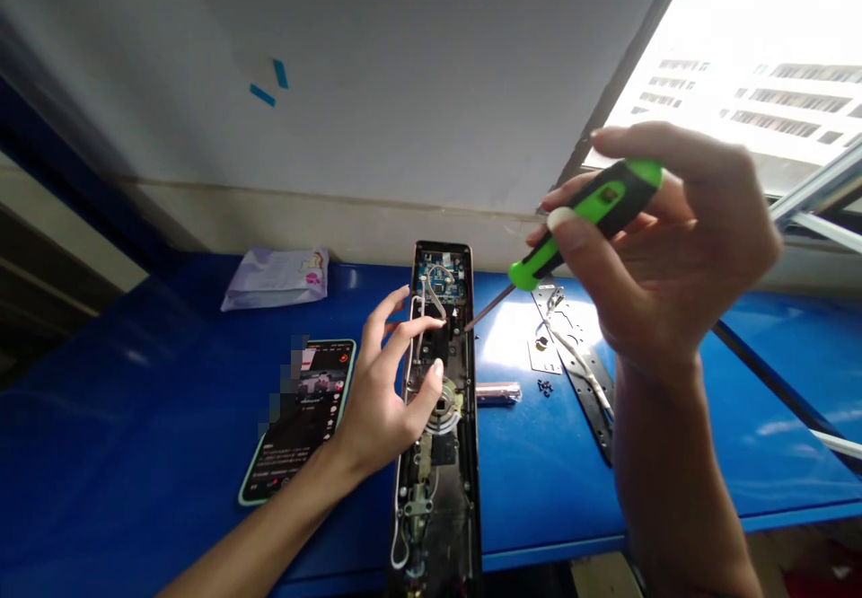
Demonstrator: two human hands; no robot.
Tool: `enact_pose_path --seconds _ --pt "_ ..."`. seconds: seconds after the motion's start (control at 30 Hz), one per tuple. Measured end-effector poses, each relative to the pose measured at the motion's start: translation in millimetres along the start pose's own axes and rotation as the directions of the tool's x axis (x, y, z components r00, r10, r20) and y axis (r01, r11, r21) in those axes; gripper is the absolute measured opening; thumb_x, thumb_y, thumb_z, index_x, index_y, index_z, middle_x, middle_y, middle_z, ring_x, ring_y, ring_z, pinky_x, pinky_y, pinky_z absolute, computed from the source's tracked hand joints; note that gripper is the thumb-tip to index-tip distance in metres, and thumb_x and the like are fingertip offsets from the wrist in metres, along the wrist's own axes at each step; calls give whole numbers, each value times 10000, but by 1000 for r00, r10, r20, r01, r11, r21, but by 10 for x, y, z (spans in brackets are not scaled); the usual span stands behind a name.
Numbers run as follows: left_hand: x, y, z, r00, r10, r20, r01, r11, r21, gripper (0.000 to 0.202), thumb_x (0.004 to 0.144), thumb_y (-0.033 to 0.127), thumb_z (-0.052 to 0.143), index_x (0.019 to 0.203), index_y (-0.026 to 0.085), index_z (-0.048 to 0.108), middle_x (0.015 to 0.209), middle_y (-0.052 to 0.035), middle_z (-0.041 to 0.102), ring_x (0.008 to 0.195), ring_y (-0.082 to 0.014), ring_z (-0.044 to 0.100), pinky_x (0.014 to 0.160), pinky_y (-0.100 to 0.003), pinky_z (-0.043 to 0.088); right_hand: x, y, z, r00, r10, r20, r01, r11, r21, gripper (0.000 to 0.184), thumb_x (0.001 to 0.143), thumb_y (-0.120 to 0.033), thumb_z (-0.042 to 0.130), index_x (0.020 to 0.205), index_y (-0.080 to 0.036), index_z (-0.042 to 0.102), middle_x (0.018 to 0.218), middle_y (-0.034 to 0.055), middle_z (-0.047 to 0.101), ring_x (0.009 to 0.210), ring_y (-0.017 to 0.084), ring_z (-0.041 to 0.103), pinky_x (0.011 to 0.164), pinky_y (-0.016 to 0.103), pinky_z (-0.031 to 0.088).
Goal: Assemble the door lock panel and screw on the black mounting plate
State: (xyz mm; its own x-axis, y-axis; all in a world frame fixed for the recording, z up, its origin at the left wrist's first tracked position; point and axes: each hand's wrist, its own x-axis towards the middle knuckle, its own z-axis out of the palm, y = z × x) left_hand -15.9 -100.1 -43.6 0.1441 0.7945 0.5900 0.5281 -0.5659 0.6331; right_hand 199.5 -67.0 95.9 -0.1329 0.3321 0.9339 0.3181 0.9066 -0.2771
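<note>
A long black device housing (454,499) lies open, with a blue circuit board (452,285), wires and a round metal part (443,409) inside. Across it rests my left hand (394,387), fingers spread, fingertips on or just over the left edge and the inner parts. My right hand (666,239) grips a green and black screwdriver (593,221) by its handle, thumb and fingers around it. The screwdriver slants down to the left, its tip by the housing's right inner edge; whether it touches a screw I cannot tell.
On the blue table (539,490), right of the housing, lie small black screws (545,388), a silvery-pink bar (498,393) and a black plate (593,400) with a white cable. At left are a lit phone (303,418) and a purple packet (277,278). A white wall stands behind.
</note>
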Motion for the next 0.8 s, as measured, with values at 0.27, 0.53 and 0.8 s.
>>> enact_pose_path --seconds 0.27,0.53,0.8 --pt "263 161 87 976 208 68 -217 962 169 248 894 162 645 1129 215 705 1552 -141 492 1506 -400 385 1221 -686 392 -3 284 -239 760 380 526 -284 924 -257 252 876 -256 792 1096 -205 679 986 23 778 857 181 768 782 336 673" --pt "310 113 127 974 217 71 -226 959 169 203 912 168 651 1089 225 734 1511 -124 536 1501 -394 391 1211 -685 416 -122 583 -32 622 492 610 -377 870 -317 219 882 -253 786 1046 -200 650 840 0 715 710 131 682 676 264 549" --pt "274 73 82 976 217 14 -217 968 125 178 924 184 668 1083 230 734 1358 -110 643 1423 -360 494 1181 -629 460 -63 506 -174 735 418 534 -286 905 -315 207 878 -254 766 1051 -205 663 883 5 746 721 134 692 698 284 605"
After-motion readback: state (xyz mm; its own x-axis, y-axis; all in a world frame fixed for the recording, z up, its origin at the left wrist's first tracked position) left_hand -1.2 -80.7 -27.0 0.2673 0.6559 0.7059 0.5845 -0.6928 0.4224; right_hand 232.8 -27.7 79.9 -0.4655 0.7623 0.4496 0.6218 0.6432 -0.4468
